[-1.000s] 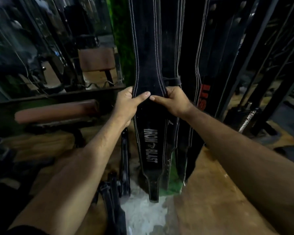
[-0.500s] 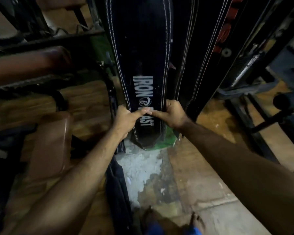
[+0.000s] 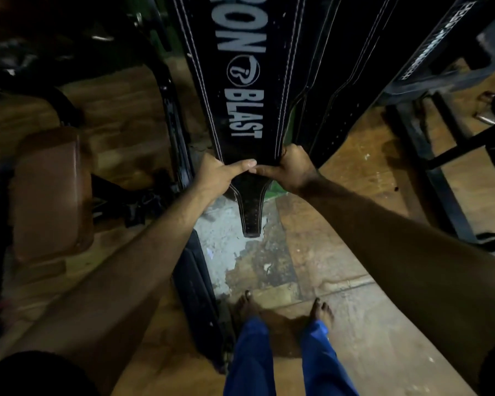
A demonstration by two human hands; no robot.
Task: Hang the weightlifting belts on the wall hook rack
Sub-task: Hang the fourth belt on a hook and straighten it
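1. A person standing barefoot on a worn wooden floor (image 3: 340, 172) holds the lower part of a hanging black leather weightlifting belt with white stitching (image 3: 249, 90), seen from above through a head-worn camera.
2. The left hand (image 3: 216, 174) grips the belt's left edge, thumb stretched across its face; the right hand (image 3: 293, 170) is curled round the right edge, its thumb meeting the left thumb near the middle.
3. The belt hangs straight down from somewhere above the frame, its narrow perforated tip (image 3: 250, 215) dangling just below both hands and short of the floor; the hook rack itself is out of view.
4. More dark stitched belts (image 3: 343, 61) hang just to its right, touching or overlapping it.
5. The step in hand appears to be smoothing and straightening the hung belt. Done well, it calls for an even pull down both edges so the belt settles flat beside its neighbours, without tugging it off its hook.
6. White lettering down the belt's face reads "BLAST", below a round logo and the letters "RON", cut off at the top of the frame.
7. A brown padded bench seat (image 3: 50, 192) stands at the left.
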